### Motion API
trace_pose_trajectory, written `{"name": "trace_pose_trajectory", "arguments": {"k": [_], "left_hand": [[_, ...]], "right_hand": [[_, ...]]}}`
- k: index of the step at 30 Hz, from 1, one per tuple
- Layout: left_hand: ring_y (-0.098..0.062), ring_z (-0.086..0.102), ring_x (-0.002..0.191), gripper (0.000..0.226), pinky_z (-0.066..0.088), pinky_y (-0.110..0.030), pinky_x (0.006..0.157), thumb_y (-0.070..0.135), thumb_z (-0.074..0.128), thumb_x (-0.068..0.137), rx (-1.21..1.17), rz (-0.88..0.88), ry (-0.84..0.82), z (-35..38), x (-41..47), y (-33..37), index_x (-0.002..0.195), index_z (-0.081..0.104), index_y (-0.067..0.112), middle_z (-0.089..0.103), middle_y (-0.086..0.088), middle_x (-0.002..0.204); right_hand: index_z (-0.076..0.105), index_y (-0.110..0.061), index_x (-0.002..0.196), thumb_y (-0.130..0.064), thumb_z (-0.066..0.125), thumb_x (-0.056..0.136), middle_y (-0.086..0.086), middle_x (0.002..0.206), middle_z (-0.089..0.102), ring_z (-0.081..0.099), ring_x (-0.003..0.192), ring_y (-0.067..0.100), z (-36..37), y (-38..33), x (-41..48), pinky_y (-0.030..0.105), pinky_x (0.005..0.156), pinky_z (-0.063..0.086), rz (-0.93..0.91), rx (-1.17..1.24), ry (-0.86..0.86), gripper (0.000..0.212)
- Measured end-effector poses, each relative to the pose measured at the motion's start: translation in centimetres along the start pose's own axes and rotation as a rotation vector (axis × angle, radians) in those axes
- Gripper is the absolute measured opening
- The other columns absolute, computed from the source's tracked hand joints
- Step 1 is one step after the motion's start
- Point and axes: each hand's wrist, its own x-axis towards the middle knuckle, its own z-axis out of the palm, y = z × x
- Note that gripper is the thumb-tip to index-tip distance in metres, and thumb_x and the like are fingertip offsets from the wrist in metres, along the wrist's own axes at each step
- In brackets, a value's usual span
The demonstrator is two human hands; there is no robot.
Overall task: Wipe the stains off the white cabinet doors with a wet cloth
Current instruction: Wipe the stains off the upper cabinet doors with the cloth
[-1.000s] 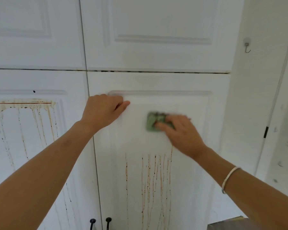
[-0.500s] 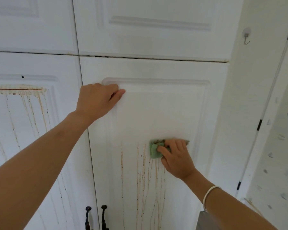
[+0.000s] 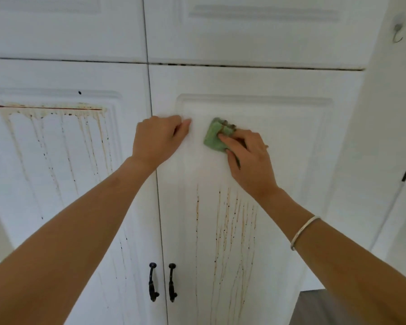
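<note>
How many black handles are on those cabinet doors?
2: left door handle and right door handle, side by side near the bottom, flanking the seam. The upper doors show none in view.

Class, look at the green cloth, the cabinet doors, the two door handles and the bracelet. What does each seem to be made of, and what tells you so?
Green cloth: soft fabric; it folds and bunches.
Cabinet doors: probably painted or laminated board; smooth white moulded panels.
Door handles: likely dark metal; thin, black, slightly glossy.
Bracelet: apparently silver-toned metal; pale, rigid, shiny band.
</note>
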Motion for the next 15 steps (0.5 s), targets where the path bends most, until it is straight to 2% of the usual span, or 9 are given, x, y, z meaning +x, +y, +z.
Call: {"name": "trace_pose_trajectory", "arguments": {"k": [4, 9, 12, 15], "left_hand": [[-0.014, 0.032, 0.04, 0.052, 0.03, -0.024, 0.047, 0.048, 0.041, 0.094, -0.008, 0.07, -0.139, 1.2, -1.6, -0.8, 0.052, 0.038, 0.017, 0.028, 0.009, 0.041], [-0.016, 0.031, 0.039, 0.051, 0.037, -0.025, 0.043, 0.048, 0.038, 0.094, 0.014, 0.112, -0.131, 1.1, -1.4, -1.0, 0.052, 0.033, 0.019, 0.021, 0.009, 0.04], [-0.016, 0.031, 0.037, 0.05, 0.03, -0.023, 0.044, 0.044, 0.04, 0.095, 0.01, 0.104, -0.12, 1.0, -1.6, -1.1, 0.052, 0.031, 0.019, 0.022, 0.008, 0.039], [-0.017, 0.031, 0.037, 0.05, 0.031, -0.024, 0.045, 0.035, 0.048, 0.096, 0.012, 0.082, -0.134, 0.9, -1.8, -1.1, 0.053, 0.032, 0.018, 0.022, 0.008, 0.04]], "right_hand": [[0.071, -0.012, 0.113, -0.003, 0.062, 0.086, 0.011, 0.103, 0.062, 0.054, 0.092, 0.024, 2.8, -1.1, -3.9, 0.035, 0.084, 0.049, -0.155, -0.051, -0.021, 0.03], [0.072, -0.02, 0.11, -0.011, 0.056, 0.092, 0.001, 0.104, 0.047, 0.05, 0.089, 0.018, 5.0, -1.4, -7.6, 0.03, 0.083, 0.046, -0.3, -0.036, -0.096, 0.026], [0.068, -0.025, 0.115, -0.013, 0.058, 0.089, -0.001, 0.106, 0.052, 0.05, 0.092, 0.016, 6.0, -1.6, -10.7, 0.031, 0.083, 0.047, -0.396, -0.036, -0.26, 0.031], [0.064, -0.027, 0.119, -0.014, 0.052, 0.087, -0.002, 0.106, 0.06, 0.052, 0.096, 0.016, 5.8, -2.2, -12.7, 0.031, 0.085, 0.049, -0.475, -0.034, -0.458, 0.037]]}}
